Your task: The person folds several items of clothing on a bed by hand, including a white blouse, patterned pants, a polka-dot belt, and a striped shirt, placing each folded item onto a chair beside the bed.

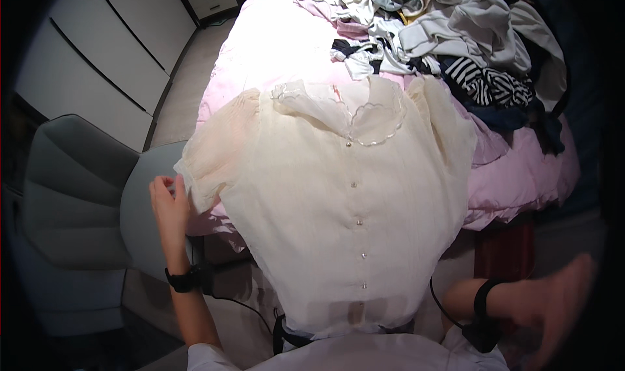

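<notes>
A sheer cream blouse (312, 195) lies front up over the near edge of the bed, its hem hanging down toward my body. It has a scalloped, trimmed collar (377, 133), short puffed sleeves and a row of small shiny buttons down the front. Beside the cuff of the left-hand sleeve (218, 153) is my left hand (170, 202), its fingers bent and apart, with nothing visible in them. My right hand (565, 299) is off at the lower right, away from the blouse. Motion smears its fingers.
A pink quilt (260, 52) covers the bed. Several crumpled clothes (456, 32) are heaped at its far right, including a black-and-white striped piece (488, 84). At the left stands a grey chair (78, 189), before white cabinet doors (84, 58). Black cables run near both wrists.
</notes>
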Motion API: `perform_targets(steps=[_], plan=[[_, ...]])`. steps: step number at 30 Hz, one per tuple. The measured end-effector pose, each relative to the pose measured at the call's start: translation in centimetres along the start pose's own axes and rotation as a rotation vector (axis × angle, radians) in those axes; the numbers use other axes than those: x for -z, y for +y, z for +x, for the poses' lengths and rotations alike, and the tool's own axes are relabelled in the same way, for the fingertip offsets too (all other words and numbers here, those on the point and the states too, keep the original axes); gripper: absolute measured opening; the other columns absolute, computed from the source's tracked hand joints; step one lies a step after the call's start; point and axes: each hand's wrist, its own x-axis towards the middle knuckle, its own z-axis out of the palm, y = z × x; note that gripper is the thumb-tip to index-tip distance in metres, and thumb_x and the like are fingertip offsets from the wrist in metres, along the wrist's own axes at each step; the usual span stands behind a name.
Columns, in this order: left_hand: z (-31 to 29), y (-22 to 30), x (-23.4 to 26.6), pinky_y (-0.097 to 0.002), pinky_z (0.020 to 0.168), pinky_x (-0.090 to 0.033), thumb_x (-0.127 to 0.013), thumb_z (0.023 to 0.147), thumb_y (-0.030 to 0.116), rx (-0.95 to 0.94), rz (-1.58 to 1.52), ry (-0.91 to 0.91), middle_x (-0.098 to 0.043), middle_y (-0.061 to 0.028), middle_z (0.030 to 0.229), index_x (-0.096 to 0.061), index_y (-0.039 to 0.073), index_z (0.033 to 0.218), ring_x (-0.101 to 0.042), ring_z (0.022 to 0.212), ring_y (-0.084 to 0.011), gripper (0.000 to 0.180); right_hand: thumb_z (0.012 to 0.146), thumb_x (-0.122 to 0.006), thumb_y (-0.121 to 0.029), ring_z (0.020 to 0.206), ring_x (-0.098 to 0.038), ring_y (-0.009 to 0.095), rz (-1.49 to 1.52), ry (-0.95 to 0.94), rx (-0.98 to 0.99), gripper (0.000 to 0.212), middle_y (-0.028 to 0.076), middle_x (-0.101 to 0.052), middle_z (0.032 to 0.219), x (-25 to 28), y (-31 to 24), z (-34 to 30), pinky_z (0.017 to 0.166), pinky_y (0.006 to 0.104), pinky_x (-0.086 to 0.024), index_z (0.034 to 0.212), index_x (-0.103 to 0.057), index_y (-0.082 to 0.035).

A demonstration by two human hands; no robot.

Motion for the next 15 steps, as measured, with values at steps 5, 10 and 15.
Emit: perform_targets(steps=[5, 10, 15], plan=[[0.9, 14.8, -0.8, -0.0365, 0.093, -0.049, -0.074, 0.087, 0.019, -0.284, -0.390, -0.310, -0.065, -0.0167, 0.114, -0.060, -0.003, 0.115, -0.065, 0.103, -0.0292, 0.039, 0.094, -0.060, -0.011, 0.065, -0.061, 0.015, -0.894, 0.388, -0.194, 0.015, 0.008, -0.065, 0.076, 4.4, 0.9, 0.5, 0.061, 0.0282, -0.049, 0.086, -0.062, 0.002], [4.4, 18.0, -3.2, -0.0433, 0.114, -0.026, -0.077, 0.083, 0.026, -0.718, -0.174, -0.381, -0.061, -0.0177, 0.125, -0.052, 0.000, 0.131, -0.053, 0.124, -0.0288, 0.061, 0.089, -0.066, -0.002, 0.079, -0.067, 0.020, -1.296, -0.058, -0.631, 0.009, 0.011, -0.067, 0.086, 14.8, 11.0, 1.8, 0.070, 0.0301, -0.053, 0.096, -0.063, 0.002], [7.1, 20.0, -10.6, -0.0434, 0.110, -0.023, -0.086, 0.069, 0.039, -0.678, -0.129, -0.637, -0.060, -0.0179, 0.125, -0.049, -0.001, 0.134, -0.053, 0.122, -0.0289, 0.085, 0.079, -0.070, -0.005, 0.112, -0.056, 0.033, -1.400, -0.441, -0.709, 0.035, 0.014, -0.060, 0.114, 22.5, 15.0, -0.5, 0.094, 0.0407, -0.047, 0.112, -0.059, -0.003]])
